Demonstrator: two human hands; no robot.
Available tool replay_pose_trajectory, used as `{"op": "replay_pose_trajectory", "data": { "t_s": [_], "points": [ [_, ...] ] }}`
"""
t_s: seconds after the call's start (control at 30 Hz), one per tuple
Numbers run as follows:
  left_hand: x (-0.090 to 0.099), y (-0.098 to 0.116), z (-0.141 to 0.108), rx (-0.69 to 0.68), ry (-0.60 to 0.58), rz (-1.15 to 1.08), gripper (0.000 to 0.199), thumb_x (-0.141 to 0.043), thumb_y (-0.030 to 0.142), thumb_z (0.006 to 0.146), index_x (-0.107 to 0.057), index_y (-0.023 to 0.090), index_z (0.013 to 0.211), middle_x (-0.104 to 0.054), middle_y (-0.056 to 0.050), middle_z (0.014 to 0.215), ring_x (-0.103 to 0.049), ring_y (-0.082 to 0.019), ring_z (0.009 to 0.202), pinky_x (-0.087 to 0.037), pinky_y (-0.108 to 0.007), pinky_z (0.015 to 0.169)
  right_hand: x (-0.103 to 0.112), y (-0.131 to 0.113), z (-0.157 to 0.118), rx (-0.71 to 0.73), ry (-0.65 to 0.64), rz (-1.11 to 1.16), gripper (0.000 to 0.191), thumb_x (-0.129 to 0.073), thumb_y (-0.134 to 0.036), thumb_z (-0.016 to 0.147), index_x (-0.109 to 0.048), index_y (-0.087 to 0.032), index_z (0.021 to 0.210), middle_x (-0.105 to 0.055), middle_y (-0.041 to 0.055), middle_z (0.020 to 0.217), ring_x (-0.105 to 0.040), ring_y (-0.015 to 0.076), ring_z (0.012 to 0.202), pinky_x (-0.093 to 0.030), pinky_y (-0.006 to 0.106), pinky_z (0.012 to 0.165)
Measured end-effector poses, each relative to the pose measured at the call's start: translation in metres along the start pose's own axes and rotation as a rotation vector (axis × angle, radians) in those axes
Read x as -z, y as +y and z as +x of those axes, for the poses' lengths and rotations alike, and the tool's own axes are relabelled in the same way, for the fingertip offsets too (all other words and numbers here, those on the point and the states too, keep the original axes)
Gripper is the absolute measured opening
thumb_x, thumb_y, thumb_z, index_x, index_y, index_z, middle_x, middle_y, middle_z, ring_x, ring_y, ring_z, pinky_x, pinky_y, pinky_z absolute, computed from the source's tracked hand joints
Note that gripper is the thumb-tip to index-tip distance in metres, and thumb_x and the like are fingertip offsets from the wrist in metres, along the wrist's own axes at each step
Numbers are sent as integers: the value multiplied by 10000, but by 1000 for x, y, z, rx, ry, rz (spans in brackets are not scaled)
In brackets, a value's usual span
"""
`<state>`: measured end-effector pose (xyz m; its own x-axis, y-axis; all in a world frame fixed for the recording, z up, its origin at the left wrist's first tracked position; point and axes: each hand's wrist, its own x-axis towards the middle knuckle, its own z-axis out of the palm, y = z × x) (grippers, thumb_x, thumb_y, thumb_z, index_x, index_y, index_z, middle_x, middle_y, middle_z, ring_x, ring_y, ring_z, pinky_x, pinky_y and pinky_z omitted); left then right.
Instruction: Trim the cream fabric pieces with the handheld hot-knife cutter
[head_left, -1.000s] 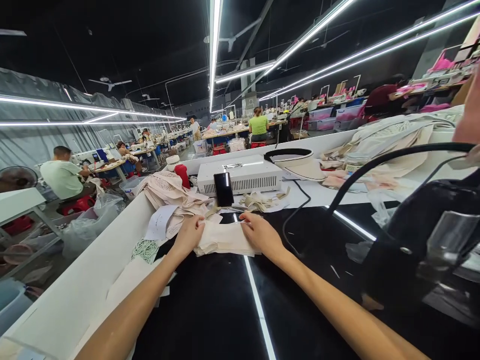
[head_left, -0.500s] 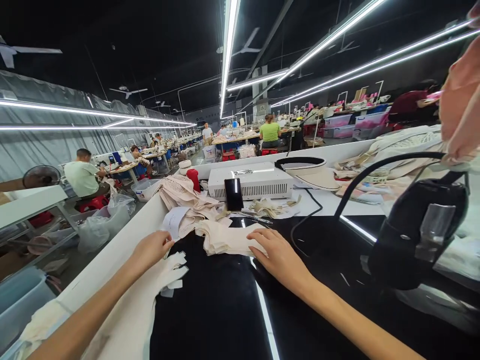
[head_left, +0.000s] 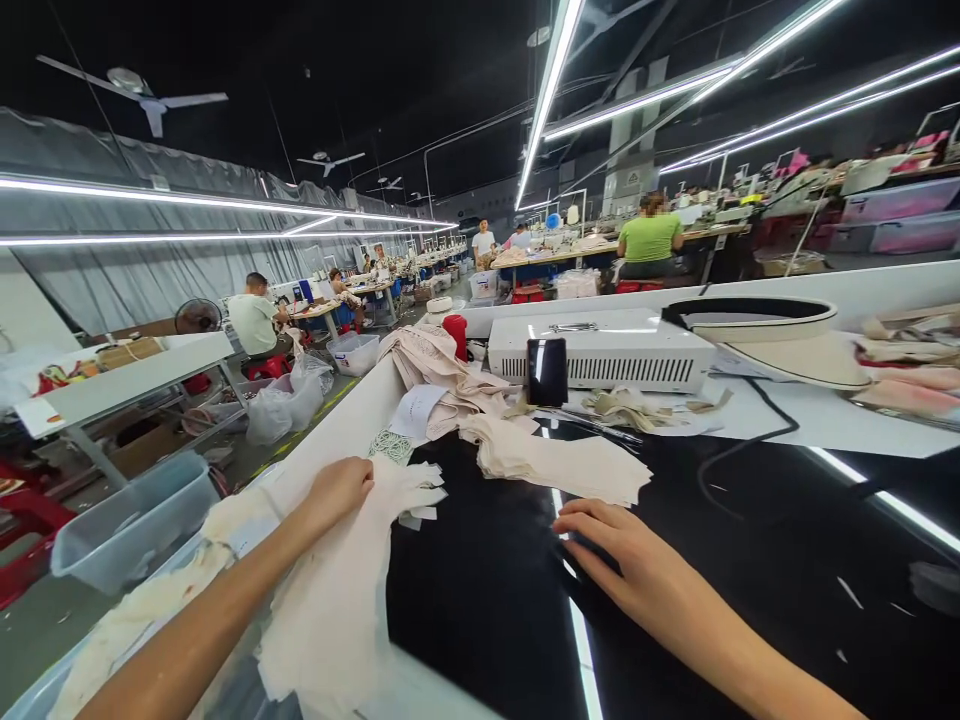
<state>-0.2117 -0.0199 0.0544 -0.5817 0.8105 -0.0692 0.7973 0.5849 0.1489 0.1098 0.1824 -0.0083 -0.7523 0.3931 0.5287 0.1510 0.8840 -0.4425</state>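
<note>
My left hand (head_left: 343, 492) is closed at the left edge of a stack of cream fabric pieces (head_left: 337, 600), its fingertips gripping the cloth; the exact hold is partly hidden. The strip-like ends of this stack spread over the glossy black surface (head_left: 480, 590). My right hand (head_left: 619, 545) hovers low over the black surface, fingers and thumb apart, holding nothing. Just beyond it lies a second stack of cream fabric pieces (head_left: 562, 465). Behind that are a crumpled pile of beige fabric (head_left: 442, 370) and a white paper label (head_left: 417, 411).
A white vented box (head_left: 600, 345) stands at the back with a dark phone (head_left: 547, 372) leaning on it. A cream visor (head_left: 780, 345) sits to its right, above a black cable (head_left: 765, 430). A translucent bin (head_left: 135, 525) is on the floor at left. Co-workers sit farther off.
The view has swung left. My right hand has come off the second fabric stack and moved back toward me. My left hand stays by the nearer stack, now closer over its cloth.
</note>
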Motion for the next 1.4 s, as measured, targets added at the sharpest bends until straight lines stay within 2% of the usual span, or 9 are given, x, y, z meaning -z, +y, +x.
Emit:
{"op": "replay_pose_trajectory", "data": {
  "t_s": [0.33,0.43,0.53,0.67,0.87,1.0,1.07,1.23,1.4],
  "points": [
    [12,7,-14,-135,146,-319,226,-643,353,1047,-672,162,1164,-697,-76,1155,-692,-225,1022,-588,-429,915,-11,-26,0,-93,-74,221,245,-599,-453,961,-784,-297,924,-767,68,1025,-750,279,908,-638,446,848],
    [16,26,-27,-260,139,-490,171,-525,275,1052,-659,186,991,-723,-29,983,-694,-195,941,-561,-325,857,-14,-50,4,-285,-87,446,304,-652,-542,915,-786,-273,963,-780,67,955,-747,278,866,-648,435,797],
    [14,53,-46,-398,66,-650,181,-512,315,1012,-649,203,974,-744,-19,1011,-698,-181,913,-534,-254,764,-20,-75,6,-580,-134,815,486,-679,-663,886,-780,-232,1087,-781,96,1015,-744,260,926,-651,354,699],
    [5,84,-66,-533,-42,-796,207,-540,362,992,-672,204,1010,-738,-28,1005,-680,-177,889,-506,-237,708,-23,-100,4,-875,-326,1247,581,-698,-731,858,-778,-181,1027,-766,106,991,-729,186,818,-606,261,629],
    [-20,97,-67,-537,-198,-955,147,-642,331,928,-635,190,972,-686,-32,957,-636,-177,838,-490,-249,669,-12,-102,-5,-776,-184,1220,595,-848,-695,730,-786,-161,986,-766,60,899,-669,163,827,-544,226,746],
    [-38,104,-62,-477,-249,-1118,419,-676,498,909,-586,183,1171,-667,-85,1162,-644,-195,964,-517,-310,835,-7,-91,-12,-750,-257,1088,641,-833,-719,719,-779,-173,1051,-727,25,775,-631,143,644,-510,217,564],
    [-44,112,-61,-467,-298,-1177,528,-712,600,870,-611,172,1164,-679,-78,1109,-642,-201,983,-497,-312,871,-6,-88,-14,-731,-345,1050,647,-811,-722,742,-755,-186,1101,-674,-10,681,-555,104,494,-453,192,439],
    [-52,129,-63,-382,-433,-1281,645,-772,756,756,-604,159,933,-609,10,764,-532,-116,647,-407,-238,609,-2,-87,-16,-682,-426,999,615,-756,-712,796,-674,-214,1147,-553,-74,539,-465,67,350,-369,132,331],
    [-51,134,-69,-281,-435,-1375,651,-812,754,707,-578,166,857,-569,31,715,-460,-90,603,-339,-216,562,1,-83,-22,-733,-371,989,752,-727,-770,770,-580,-235,1278,-621,-52,589,-449,69,340,-351,138,327]
  ]
}}
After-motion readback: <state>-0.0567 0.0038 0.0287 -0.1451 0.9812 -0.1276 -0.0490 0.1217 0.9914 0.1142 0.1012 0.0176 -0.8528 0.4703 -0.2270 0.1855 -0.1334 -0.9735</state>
